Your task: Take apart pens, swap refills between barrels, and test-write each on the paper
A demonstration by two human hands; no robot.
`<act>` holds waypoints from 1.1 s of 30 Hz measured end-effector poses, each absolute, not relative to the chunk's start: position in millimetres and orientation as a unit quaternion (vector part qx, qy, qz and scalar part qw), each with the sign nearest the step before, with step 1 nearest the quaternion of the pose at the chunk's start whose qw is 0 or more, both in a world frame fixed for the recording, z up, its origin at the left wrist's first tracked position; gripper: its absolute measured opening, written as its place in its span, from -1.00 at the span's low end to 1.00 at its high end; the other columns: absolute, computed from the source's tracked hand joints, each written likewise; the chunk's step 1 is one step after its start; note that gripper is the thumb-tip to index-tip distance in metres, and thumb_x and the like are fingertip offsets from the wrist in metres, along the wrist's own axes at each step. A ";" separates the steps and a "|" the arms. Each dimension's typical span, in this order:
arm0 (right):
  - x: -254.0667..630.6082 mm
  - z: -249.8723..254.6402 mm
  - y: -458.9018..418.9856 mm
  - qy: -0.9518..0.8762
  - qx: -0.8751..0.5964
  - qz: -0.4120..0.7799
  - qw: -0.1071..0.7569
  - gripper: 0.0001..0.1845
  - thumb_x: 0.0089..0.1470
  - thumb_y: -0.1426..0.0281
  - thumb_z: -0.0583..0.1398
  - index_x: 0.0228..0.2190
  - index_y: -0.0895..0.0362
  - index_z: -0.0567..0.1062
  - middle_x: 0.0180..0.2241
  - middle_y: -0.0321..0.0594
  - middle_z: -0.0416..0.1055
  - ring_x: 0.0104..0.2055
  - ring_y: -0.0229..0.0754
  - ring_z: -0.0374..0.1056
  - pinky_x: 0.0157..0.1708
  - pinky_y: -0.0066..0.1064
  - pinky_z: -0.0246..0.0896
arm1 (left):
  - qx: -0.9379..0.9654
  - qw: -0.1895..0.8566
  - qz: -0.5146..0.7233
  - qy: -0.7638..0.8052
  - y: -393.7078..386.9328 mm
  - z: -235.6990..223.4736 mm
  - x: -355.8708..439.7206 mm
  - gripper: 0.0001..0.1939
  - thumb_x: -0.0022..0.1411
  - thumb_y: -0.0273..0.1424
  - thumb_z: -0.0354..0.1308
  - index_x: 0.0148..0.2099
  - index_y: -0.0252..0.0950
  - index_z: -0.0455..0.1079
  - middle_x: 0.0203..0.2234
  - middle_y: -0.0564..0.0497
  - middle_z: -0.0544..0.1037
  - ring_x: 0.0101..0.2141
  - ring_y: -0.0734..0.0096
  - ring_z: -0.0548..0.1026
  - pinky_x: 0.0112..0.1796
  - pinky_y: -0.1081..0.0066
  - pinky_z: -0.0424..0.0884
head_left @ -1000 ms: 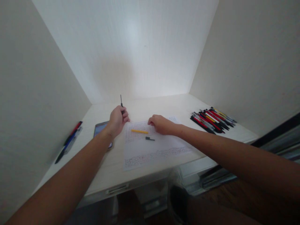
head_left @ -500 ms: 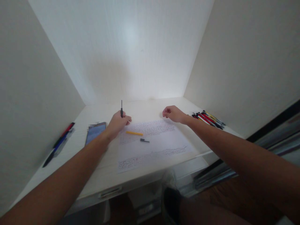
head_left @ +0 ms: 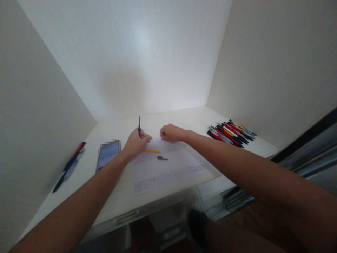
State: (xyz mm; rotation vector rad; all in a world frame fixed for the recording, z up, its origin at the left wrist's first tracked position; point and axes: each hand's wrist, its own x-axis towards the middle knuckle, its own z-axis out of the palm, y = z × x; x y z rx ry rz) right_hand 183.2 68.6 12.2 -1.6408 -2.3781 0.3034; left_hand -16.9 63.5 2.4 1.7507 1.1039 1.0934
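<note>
My left hand (head_left: 137, 141) is closed on a black pen part with a thin refill (head_left: 139, 126) that points straight up. It rests by the upper left of a paper sheet (head_left: 181, 163) covered in handwriting. Close to it, at the sheet's top edge, is my right hand (head_left: 171, 133), fingers curled in; whatever they may hold is hidden. A yellow pen barrel (head_left: 152, 150) lies on the sheet, partly behind my left hand. Just below it lies a small dark pen piece with a thin tip (head_left: 162, 158).
A phone (head_left: 108, 154) lies left of the sheet, its screen lit. Several red, black, white and yellow pens (head_left: 231, 131) are piled at the right. More pens (head_left: 68, 165) lie along the left wall. White panels enclose the white desk (head_left: 116, 196).
My right hand has moved left across the sheet's top edge, closer to my left hand. My left hand still holds the black pen part. The view has shifted slightly.
</note>
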 end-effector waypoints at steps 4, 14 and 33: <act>181.0 12.4 70.0 -0.814 -0.563 0.099 0.105 -0.85 -0.09 0.62 0.22 -0.45 0.21 0.58 -0.41 -0.03 0.55 -0.33 -0.11 0.40 -0.29 -0.33 0.21 | 0.681 0.406 0.440 0.421 61.5 1.2 -15.6 -0.64 -0.12 -0.52 0.27 -0.47 -0.20 0.07 -0.69 0.17 0.31 -0.62 0.47 0.30 -0.57 0.46 0.10; 170.5 4.9 60.4 -0.848 -0.515 0.079 0.095 -0.79 -0.03 0.64 0.15 -0.37 0.22 0.56 -0.30 -0.01 0.54 -0.32 -0.15 0.36 -0.28 -0.35 0.14 | 0.710 0.397 0.413 0.409 62.3 -1.1 -14.0 -0.63 -0.13 -0.51 0.27 -0.46 -0.20 0.07 -0.67 0.17 0.34 -0.58 0.46 0.36 -0.55 0.46 0.15; 169.0 2.8 42.7 -0.765 -0.527 0.133 0.344 -0.90 0.04 0.44 0.21 -0.34 0.17 0.50 -0.32 -0.16 0.52 -0.28 -0.20 0.38 -0.28 -0.39 0.21 | 0.593 0.507 0.474 0.409 44.7 11.9 -5.8 -0.49 -0.15 -0.53 0.41 -0.49 -0.22 0.03 -0.68 0.16 0.39 -0.51 0.43 0.47 -0.45 0.41 0.36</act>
